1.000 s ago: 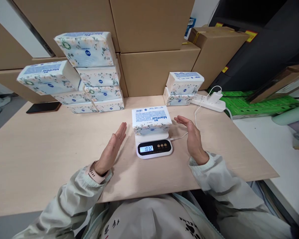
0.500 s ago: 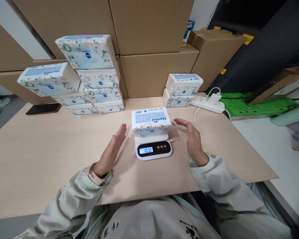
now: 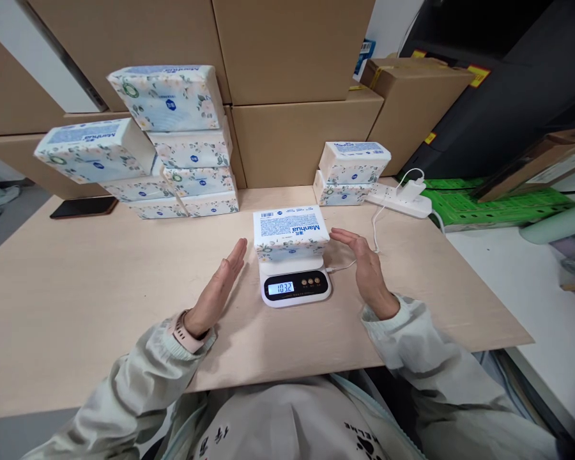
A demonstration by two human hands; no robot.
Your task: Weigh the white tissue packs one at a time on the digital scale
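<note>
My left grip (image 3: 220, 287) and right grip (image 3: 368, 275) are open, empty; uneven contact with the pack (image 3: 291, 231) could tip it off the scale (image 3: 297, 287).

The person is wearing a pale grey-green long-sleeved jacket (image 3: 129, 383) with gathered, elasticated cuffs. A light pink wristband with small holes (image 3: 184, 332) is encircling the left wrist. Beneath the open jacket, a light grey top (image 3: 268, 421) is showing black printed characters, Latin lettering and a black paw-like mark near the counter's front edge.
</note>
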